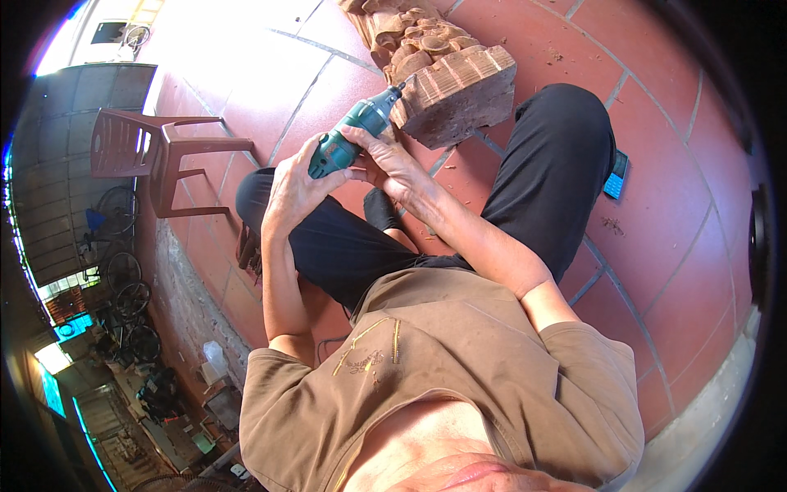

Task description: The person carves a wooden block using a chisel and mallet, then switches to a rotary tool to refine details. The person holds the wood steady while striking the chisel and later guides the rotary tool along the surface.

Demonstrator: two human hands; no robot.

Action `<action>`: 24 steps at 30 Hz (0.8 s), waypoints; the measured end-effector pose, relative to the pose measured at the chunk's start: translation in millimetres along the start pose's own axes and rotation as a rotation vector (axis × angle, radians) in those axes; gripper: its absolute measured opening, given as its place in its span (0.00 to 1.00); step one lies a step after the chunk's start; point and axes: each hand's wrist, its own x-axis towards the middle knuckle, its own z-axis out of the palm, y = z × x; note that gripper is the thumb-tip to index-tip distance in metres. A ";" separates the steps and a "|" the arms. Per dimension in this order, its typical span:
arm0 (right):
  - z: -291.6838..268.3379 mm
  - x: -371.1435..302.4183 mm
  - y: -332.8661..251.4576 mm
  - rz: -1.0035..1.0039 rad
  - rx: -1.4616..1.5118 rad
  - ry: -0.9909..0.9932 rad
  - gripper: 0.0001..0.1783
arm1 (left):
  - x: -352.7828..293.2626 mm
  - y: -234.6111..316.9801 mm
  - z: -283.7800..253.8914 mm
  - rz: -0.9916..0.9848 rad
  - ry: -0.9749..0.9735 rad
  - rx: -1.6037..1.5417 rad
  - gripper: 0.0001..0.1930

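Note:
A green rotary tool point(351, 138) is gripped between both my hands, its grey nose and thin bit angled up and to the right. My left hand point(293, 187) closes around the lower left of its body. My right hand point(392, 167) holds the other side, with the thumb laid along the casing. Just beyond the nose lies a carved brown wooden piece point(463, 98) on the floor, its flat, grooved base turned toward me. Whether the bit touches the wood, I cannot tell.
Red tiles point(664, 238) with wood chips surround my bent legs. A brown plastic chair point(176, 156) stands to the left. A small dark device with blue keys point(616, 175) lies beside my right knee. Bicycles point(127, 287) and clutter line the far left.

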 end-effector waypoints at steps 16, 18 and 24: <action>5.5 -4.8 -3.7 -0.010 0.033 -0.032 0.13 | -0.3 11.3 -5.8 0.010 -0.011 0.011 0.30; 6.6 -6.0 -3.3 -0.009 0.035 -0.032 0.13 | -0.8 9.7 -6.5 0.039 -0.002 0.034 0.30; 4.4 -7.8 -1.0 0.039 0.048 -0.047 0.13 | -2.1 10.2 -9.2 0.027 -0.033 0.055 0.30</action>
